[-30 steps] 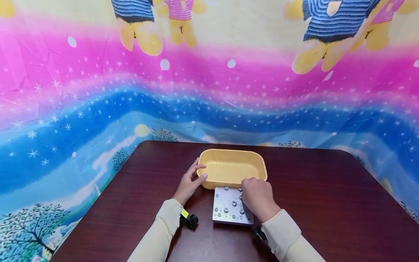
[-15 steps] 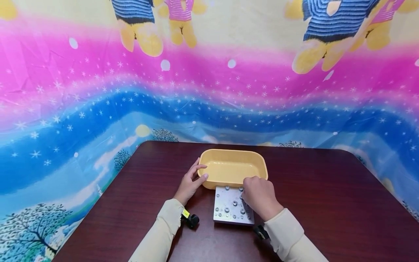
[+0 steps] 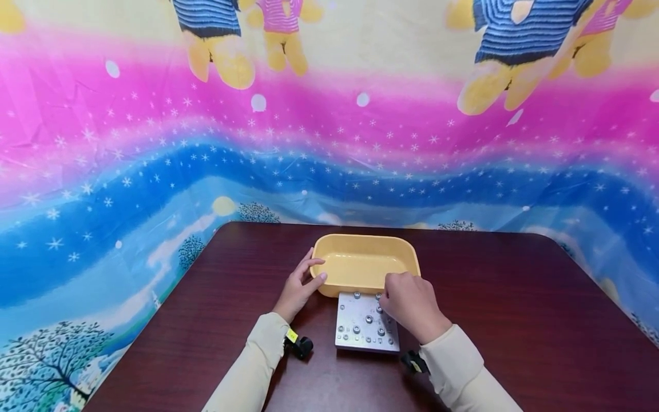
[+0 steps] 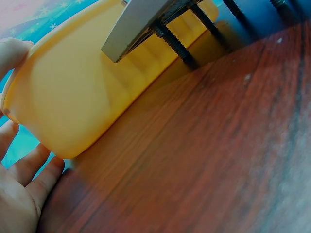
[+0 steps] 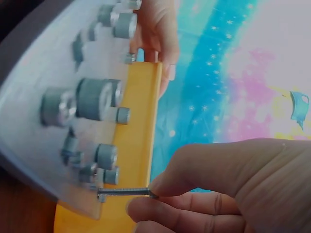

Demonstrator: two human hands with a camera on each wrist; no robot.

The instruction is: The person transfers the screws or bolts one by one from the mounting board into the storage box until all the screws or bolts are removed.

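Observation:
A yellow plastic box (image 3: 365, 263) sits on the table, and my left hand (image 3: 298, 286) holds its left end, with thumb and index finger at the rim. In front of it is a square metal plate (image 3: 360, 337) with several socket-head screws in its top. Threaded shanks (image 4: 172, 41) stick out below the plate in the left wrist view. My right hand (image 3: 412, 303) is over the plate's far right corner. In the right wrist view, its thumb and index finger pinch the end of a thin threaded screw (image 5: 124, 192), whose other end is at the plate's face.
The dark red-brown table (image 3: 515, 309) extends on both sides of the box and plate. A printed cloth backdrop (image 3: 329, 137) hangs behind its far edge. Small black wrist cameras (image 3: 304, 347) sit at both cuffs.
My right hand has shifted slightly right and away from me over the plate's corner, baring more of the plate's edge. My left hand and the box stay in place.

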